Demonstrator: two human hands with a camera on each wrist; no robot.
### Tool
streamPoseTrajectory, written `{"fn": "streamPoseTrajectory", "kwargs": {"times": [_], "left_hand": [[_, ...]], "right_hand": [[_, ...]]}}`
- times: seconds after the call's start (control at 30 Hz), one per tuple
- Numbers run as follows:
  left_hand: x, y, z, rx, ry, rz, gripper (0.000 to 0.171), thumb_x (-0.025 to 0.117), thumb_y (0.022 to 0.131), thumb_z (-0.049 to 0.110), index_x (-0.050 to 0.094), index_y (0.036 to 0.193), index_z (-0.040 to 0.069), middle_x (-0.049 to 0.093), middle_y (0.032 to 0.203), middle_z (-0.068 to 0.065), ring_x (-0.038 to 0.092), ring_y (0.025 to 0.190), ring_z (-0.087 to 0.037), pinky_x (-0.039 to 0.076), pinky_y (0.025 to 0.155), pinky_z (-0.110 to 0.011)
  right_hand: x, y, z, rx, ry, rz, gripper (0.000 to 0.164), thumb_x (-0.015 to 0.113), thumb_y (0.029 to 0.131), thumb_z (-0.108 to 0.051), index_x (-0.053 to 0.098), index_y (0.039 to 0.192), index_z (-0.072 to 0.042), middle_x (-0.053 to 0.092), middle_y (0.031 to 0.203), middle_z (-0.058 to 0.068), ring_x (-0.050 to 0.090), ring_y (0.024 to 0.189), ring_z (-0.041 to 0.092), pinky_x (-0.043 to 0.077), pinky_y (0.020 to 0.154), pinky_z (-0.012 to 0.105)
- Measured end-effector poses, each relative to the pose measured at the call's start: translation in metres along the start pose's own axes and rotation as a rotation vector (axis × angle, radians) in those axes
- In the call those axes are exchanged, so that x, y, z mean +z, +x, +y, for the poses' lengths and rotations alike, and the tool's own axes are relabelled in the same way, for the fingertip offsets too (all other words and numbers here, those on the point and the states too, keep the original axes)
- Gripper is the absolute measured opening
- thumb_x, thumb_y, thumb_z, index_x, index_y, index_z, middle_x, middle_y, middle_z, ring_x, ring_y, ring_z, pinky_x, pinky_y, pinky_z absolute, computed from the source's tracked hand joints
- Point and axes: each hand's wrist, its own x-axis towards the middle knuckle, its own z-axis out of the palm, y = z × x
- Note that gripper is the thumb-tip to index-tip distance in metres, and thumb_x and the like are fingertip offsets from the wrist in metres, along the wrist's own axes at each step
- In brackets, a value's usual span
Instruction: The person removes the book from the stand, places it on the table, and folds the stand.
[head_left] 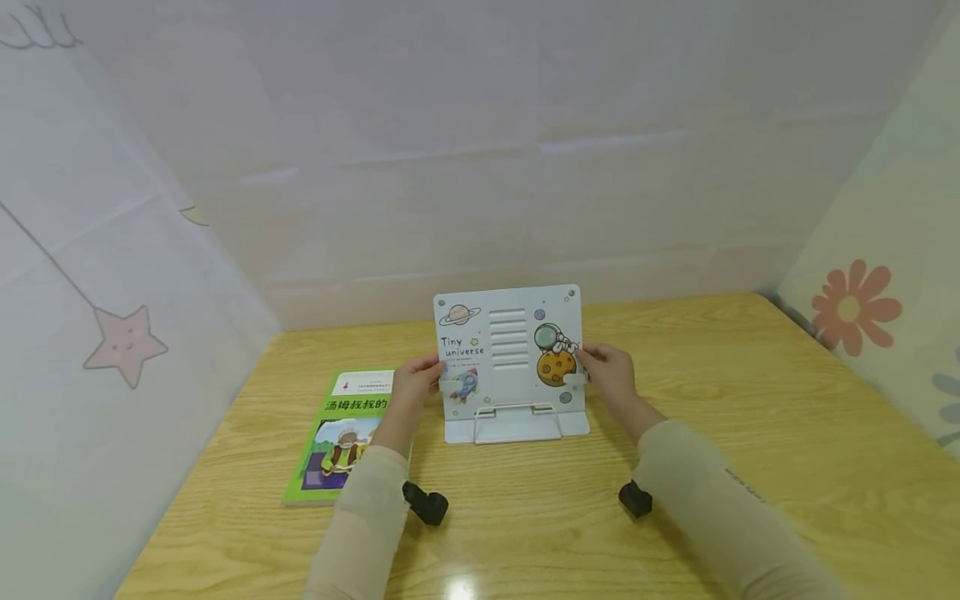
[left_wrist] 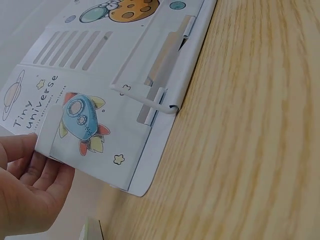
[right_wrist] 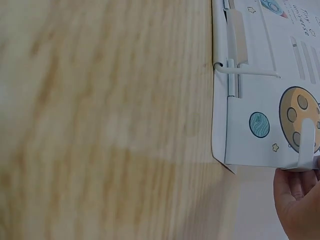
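A white metal book stand (head_left: 517,367) printed with a rocket, a planet and an astronaut stands tilted back on the table. My left hand (head_left: 417,385) grips its left edge beside the side clip, thumb in front and fingers curled behind, as the left wrist view shows on that hand (left_wrist: 32,185). On the opposite edge my right hand (head_left: 611,375) holds the stand by the other side clip (right_wrist: 307,142); part of this hand (right_wrist: 302,202) is cut off in the right wrist view. A white wire page holder (head_left: 517,408) spans the stand's lower front.
A green-covered book (head_left: 318,467) with a picture on its front lies flat to the left, partly behind my left forearm. The wooden table (head_left: 525,533) reaches back to a pale cloth wall (head_left: 510,167). Black wrist cameras (head_left: 426,503) hang under both sleeves.
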Motion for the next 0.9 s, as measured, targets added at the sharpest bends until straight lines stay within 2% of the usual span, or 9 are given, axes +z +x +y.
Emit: {"fn": "streamPoseTrajectory", "kwargs": {"times": [0.17,0.4,0.63,0.9], "left_hand": [[0.000,-0.002,-0.002,-0.005,-0.012,0.019,0.021,0.057,0.082,0.004,0.059,0.101,-0.004,0.058,0.099,-0.014,0.056,0.083,-0.021,0.046,0.079,-0.032],[-0.001,-0.008,-0.006,0.010,0.014,0.028,0.018,0.059,0.081,0.005,0.061,0.096,-0.005,0.059,0.092,-0.012,0.057,0.074,-0.018,0.046,0.076,-0.034],[-0.002,-0.020,-0.008,0.034,0.034,-0.003,0.018,0.059,0.080,0.002,0.060,0.095,-0.008,0.060,0.088,-0.013,0.059,0.072,-0.017,0.049,0.072,-0.033],[-0.004,-0.037,-0.008,0.015,0.053,-0.085,0.019,0.057,0.081,0.002,0.058,0.096,-0.009,0.060,0.090,-0.016,0.060,0.078,-0.022,0.048,0.075,-0.034]], "right_hand": [[0.000,0.000,0.001,-0.006,-0.008,-0.010,0.026,0.054,0.085,-0.015,0.059,0.100,0.006,0.058,0.092,0.015,0.050,0.076,0.019,0.046,0.060,0.022],[-0.005,0.004,-0.002,0.005,-0.042,-0.061,0.028,0.053,0.086,-0.016,0.057,0.102,0.007,0.057,0.095,0.018,0.052,0.081,0.022,0.049,0.067,0.027],[-0.007,0.010,-0.005,0.031,-0.066,-0.100,0.029,0.052,0.087,-0.016,0.056,0.106,0.006,0.055,0.101,0.019,0.051,0.084,0.020,0.048,0.070,0.026],[-0.009,0.016,-0.011,0.022,-0.138,-0.136,0.032,0.051,0.087,-0.016,0.054,0.108,0.007,0.052,0.109,0.022,0.050,0.091,0.026,0.046,0.077,0.037]]}}
